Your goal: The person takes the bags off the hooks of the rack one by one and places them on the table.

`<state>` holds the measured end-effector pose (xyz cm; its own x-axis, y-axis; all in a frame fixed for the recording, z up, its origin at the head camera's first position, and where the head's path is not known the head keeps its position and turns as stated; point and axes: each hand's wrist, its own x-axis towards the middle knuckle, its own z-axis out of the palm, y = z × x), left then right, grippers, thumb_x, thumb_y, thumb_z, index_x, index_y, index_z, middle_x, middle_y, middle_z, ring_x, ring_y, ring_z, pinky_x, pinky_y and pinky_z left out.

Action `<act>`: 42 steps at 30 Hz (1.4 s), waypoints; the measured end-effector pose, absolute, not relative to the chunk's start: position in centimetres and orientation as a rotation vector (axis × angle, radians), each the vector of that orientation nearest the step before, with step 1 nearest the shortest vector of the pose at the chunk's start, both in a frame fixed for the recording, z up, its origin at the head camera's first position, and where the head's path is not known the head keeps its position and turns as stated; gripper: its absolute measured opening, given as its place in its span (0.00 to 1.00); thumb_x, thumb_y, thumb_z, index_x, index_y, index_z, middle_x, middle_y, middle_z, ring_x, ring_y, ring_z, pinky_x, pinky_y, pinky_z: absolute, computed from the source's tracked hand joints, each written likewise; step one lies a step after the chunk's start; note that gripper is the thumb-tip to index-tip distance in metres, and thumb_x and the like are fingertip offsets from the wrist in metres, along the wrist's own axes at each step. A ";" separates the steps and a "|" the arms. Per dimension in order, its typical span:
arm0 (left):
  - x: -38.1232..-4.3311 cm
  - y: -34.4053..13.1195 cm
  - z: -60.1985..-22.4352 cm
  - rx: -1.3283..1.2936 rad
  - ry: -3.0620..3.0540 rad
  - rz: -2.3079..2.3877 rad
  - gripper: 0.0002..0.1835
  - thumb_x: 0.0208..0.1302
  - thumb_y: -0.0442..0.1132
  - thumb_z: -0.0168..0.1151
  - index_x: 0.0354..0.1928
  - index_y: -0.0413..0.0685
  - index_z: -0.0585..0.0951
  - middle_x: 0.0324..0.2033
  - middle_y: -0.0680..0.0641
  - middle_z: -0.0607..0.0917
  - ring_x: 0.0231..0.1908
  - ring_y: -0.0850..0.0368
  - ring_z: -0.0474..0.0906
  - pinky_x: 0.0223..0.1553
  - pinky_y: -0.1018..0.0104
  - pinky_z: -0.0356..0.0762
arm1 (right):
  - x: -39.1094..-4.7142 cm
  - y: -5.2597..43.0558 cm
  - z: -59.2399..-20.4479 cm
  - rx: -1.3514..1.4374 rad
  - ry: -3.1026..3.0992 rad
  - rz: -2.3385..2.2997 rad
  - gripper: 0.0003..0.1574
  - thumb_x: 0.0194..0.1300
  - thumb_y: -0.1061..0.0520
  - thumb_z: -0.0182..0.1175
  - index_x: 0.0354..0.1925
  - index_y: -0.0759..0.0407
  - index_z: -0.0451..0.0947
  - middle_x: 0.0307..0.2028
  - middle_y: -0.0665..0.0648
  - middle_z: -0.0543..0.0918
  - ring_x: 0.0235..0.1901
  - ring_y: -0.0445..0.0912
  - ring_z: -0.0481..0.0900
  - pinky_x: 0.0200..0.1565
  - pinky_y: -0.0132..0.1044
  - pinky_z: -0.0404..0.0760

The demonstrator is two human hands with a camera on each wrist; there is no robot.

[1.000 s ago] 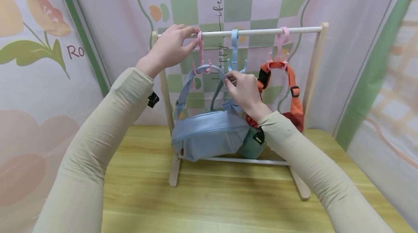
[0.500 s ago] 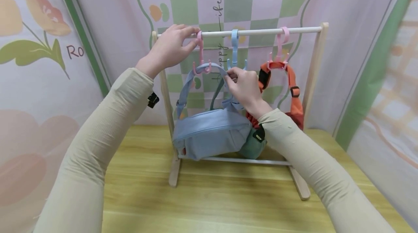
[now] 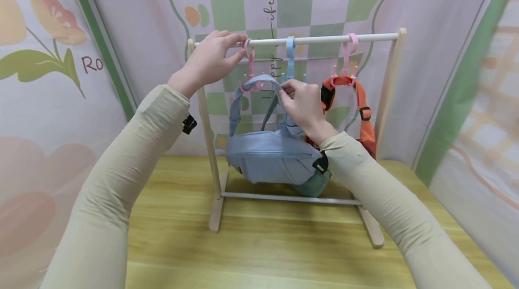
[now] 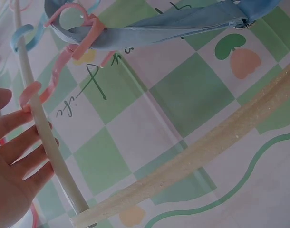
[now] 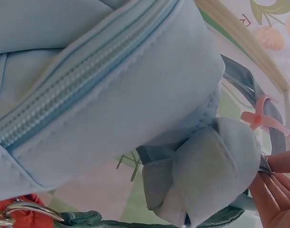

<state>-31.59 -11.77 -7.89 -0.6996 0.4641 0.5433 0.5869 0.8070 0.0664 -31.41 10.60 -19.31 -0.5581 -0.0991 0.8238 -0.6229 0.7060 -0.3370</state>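
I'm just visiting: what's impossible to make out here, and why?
Head view: most of the green bag, behind the blue bag.
Head view: part of the orange bag, behind the right sleeve.
Head view: the blue hook's lower end, behind the right hand.
Right wrist view: part of that hand, beyond the right edge.

Bag strap [image 3: 236, 105] on leftmost hook [image 3: 251, 62]

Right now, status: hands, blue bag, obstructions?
Left hand touching left pink hook. Right hand pinching strap of blue bag. Strap among hook's prongs. Green bag behind.
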 end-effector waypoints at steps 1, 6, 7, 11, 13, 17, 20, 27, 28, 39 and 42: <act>-31.6 -11.8 -7.9 -0.778 -2.475 -0.318 0.23 0.71 0.53 0.47 0.64 0.56 0.71 0.62 0.49 0.74 0.65 0.50 0.64 0.65 0.51 0.62 | -31.4 10.6 -19.2 0.547 -2.070 0.789 0.11 0.64 0.58 0.59 0.38 0.65 0.83 0.32 0.60 0.87 0.26 0.48 0.84 0.30 0.40 0.81; -31.6 -11.9 -7.8 -0.774 -2.469 -0.313 0.23 0.71 0.52 0.47 0.64 0.56 0.71 0.61 0.49 0.75 0.64 0.50 0.65 0.64 0.51 0.63 | -31.5 10.4 -18.9 0.545 -2.066 0.791 0.11 0.64 0.58 0.59 0.38 0.65 0.83 0.32 0.60 0.87 0.27 0.48 0.85 0.29 0.39 0.81; -31.6 -11.9 -7.9 -0.772 -2.468 -0.314 0.23 0.71 0.52 0.47 0.64 0.56 0.71 0.61 0.48 0.75 0.63 0.50 0.65 0.64 0.51 0.63 | -31.5 10.3 -18.9 0.546 -2.067 0.793 0.11 0.64 0.58 0.59 0.38 0.65 0.83 0.32 0.60 0.87 0.27 0.48 0.85 0.29 0.39 0.81; -31.6 -12.1 -7.9 -0.768 -2.470 -0.315 0.23 0.71 0.52 0.47 0.65 0.56 0.71 0.61 0.48 0.75 0.63 0.49 0.65 0.63 0.51 0.64 | -31.4 10.2 -18.8 0.548 -2.067 0.795 0.11 0.64 0.58 0.59 0.38 0.65 0.83 0.33 0.60 0.87 0.29 0.48 0.85 0.28 0.38 0.81; -31.6 -12.1 -7.9 -0.766 -2.471 -0.312 0.23 0.71 0.52 0.47 0.65 0.57 0.71 0.61 0.48 0.75 0.63 0.50 0.65 0.63 0.51 0.64 | -31.4 10.1 -18.7 0.546 -2.064 0.792 0.11 0.64 0.58 0.59 0.37 0.64 0.83 0.33 0.60 0.87 0.29 0.48 0.85 0.29 0.38 0.81; -31.6 -12.1 -7.9 -0.763 -2.473 -0.308 0.23 0.71 0.52 0.47 0.65 0.57 0.70 0.61 0.48 0.75 0.63 0.50 0.65 0.63 0.51 0.63 | -31.4 10.0 -18.5 0.547 -2.055 0.791 0.11 0.64 0.57 0.58 0.37 0.64 0.83 0.32 0.60 0.87 0.28 0.48 0.85 0.30 0.39 0.81; -31.5 -12.1 -7.9 -0.765 -2.474 -0.309 0.23 0.71 0.52 0.47 0.65 0.56 0.70 0.61 0.48 0.75 0.64 0.50 0.65 0.64 0.52 0.63 | -31.4 9.9 -18.4 0.552 -2.051 0.792 0.11 0.64 0.57 0.58 0.37 0.64 0.83 0.33 0.60 0.87 0.28 0.48 0.84 0.30 0.39 0.81; -31.3 -12.0 -7.9 -0.776 -2.476 -0.316 0.23 0.71 0.52 0.47 0.65 0.57 0.71 0.63 0.50 0.74 0.65 0.50 0.63 0.66 0.52 0.60 | -31.3 9.8 -18.2 0.541 -2.035 0.780 0.11 0.64 0.58 0.58 0.37 0.64 0.83 0.33 0.59 0.87 0.27 0.48 0.84 0.28 0.38 0.79; -31.3 -11.9 -7.9 -0.776 -2.476 -0.316 0.23 0.71 0.52 0.47 0.65 0.57 0.70 0.63 0.50 0.73 0.66 0.50 0.63 0.66 0.52 0.60 | -31.3 9.8 -18.2 0.540 -2.030 0.777 0.11 0.64 0.57 0.58 0.37 0.64 0.83 0.32 0.59 0.87 0.27 0.47 0.84 0.27 0.37 0.78; -31.3 -11.8 -7.9 -0.776 -2.475 -0.314 0.24 0.71 0.53 0.47 0.66 0.57 0.70 0.64 0.51 0.72 0.66 0.51 0.63 0.66 0.52 0.60 | -31.0 9.9 -17.9 0.531 -2.016 0.785 0.11 0.64 0.57 0.58 0.37 0.64 0.83 0.32 0.59 0.87 0.25 0.48 0.83 0.28 0.38 0.79; -31.3 -11.8 -7.9 -0.779 -2.469 -0.314 0.24 0.71 0.52 0.47 0.65 0.56 0.70 0.64 0.51 0.72 0.66 0.51 0.63 0.67 0.53 0.60 | -31.0 9.8 -17.7 0.539 -2.000 0.792 0.11 0.64 0.57 0.58 0.36 0.64 0.83 0.32 0.59 0.87 0.25 0.48 0.84 0.28 0.38 0.79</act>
<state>-31.25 -11.85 -7.87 -0.6952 0.4649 0.5483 0.5872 0.8072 0.0601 -31.00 9.77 -17.71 -0.5077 -0.0665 0.8590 -0.6367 0.7007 -0.3221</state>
